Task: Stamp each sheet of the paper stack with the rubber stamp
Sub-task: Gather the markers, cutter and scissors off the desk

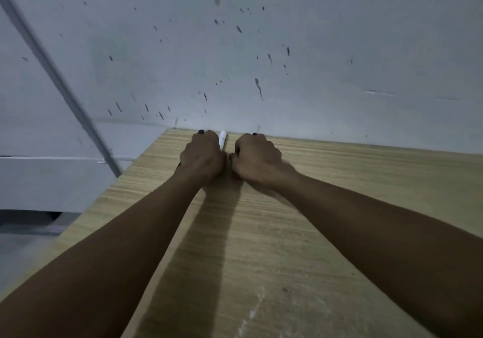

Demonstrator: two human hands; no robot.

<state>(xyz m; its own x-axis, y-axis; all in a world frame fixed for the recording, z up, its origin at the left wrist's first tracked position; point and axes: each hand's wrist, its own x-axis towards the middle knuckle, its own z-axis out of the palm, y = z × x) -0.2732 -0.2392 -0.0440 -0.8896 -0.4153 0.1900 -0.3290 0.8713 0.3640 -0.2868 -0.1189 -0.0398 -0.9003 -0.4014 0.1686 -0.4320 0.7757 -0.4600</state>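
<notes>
Both my hands rest as fists on the far edge of the wooden table (300, 233), close to the wall. My left hand (202, 154) is closed around a slim white cylindrical object (222, 138), whose end sticks out past the knuckles toward the wall. A dark tip shows at the wrist side of that hand. My right hand (257, 156) is curled shut right beside it, with its thumb side touching the left hand; nothing shows inside it. No paper stack and no rubber stamp are in view.
A pale wall (287, 50) speckled with dark splashes rises directly behind the table's far edge. The table's left edge runs diagonally down to the lower left, with the floor and a white ledge (52, 175) beyond it. A thin grey pipe (52, 71) slants across the wall.
</notes>
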